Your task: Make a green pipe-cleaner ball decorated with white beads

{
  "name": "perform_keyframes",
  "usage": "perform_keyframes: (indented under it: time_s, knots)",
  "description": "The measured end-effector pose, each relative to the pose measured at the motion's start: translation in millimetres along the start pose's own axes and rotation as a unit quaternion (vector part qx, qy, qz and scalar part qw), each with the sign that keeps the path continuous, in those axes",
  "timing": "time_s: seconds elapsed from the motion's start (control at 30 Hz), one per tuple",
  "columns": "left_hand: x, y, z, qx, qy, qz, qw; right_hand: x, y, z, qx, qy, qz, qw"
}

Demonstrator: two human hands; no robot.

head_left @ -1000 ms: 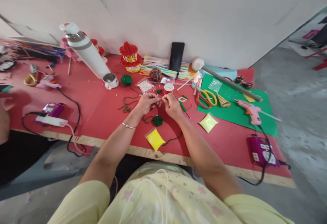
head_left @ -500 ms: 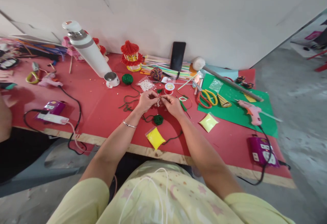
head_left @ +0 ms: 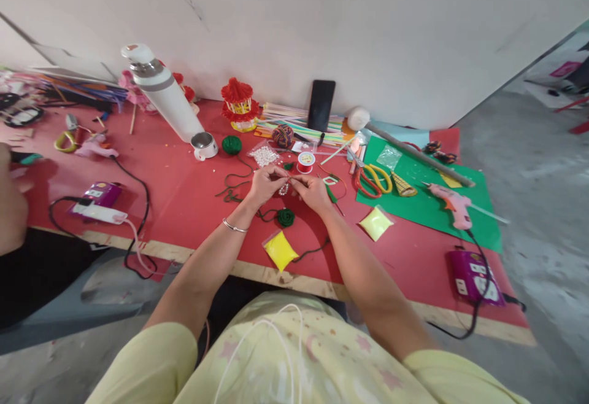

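Observation:
My left hand (head_left: 267, 184) and my right hand (head_left: 313, 191) meet fingertip to fingertip over the table, each closed in a pinch. Between them hangs a small loop of white beads (head_left: 284, 190), its string held by both hands. The string itself is too fine to follow. Just beyond my fingers stands a spool of red thread (head_left: 305, 162), with a bag of white beads (head_left: 264, 155) to its left. A dark green coil of yarn (head_left: 286, 217) lies below the beads. Close to my right hand is a green-handled crochet hook (head_left: 331, 193).
Yellow packets (head_left: 281, 251) lie near the front edge. To the right are scissors (head_left: 375, 180), a green sheet (head_left: 427, 223) and a pink glue gun (head_left: 453, 203). A white thermos (head_left: 168, 100) leans at the back left. Another person's arm (head_left: 11, 207) is at far left.
The bead loop hangs lower and shows more clearly below my fingertips. Both hands stay pinched in nearly the same place. The view has shifted slightly.

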State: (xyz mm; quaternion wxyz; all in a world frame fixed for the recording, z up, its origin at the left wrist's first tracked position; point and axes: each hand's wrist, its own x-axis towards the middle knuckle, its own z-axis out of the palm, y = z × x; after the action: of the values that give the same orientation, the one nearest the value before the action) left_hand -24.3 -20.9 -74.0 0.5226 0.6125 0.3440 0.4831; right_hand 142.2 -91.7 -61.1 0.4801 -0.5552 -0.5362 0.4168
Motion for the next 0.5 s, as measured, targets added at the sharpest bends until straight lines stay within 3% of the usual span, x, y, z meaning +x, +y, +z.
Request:
perform_keyframes:
  time_s: [0.5]
  knots:
    - [-1.0,6.9,0.4,-0.083,0.012,-0.083,0.993,-3.0,-3.7,-2.7,0.032,0.044,-0.005,0.999]
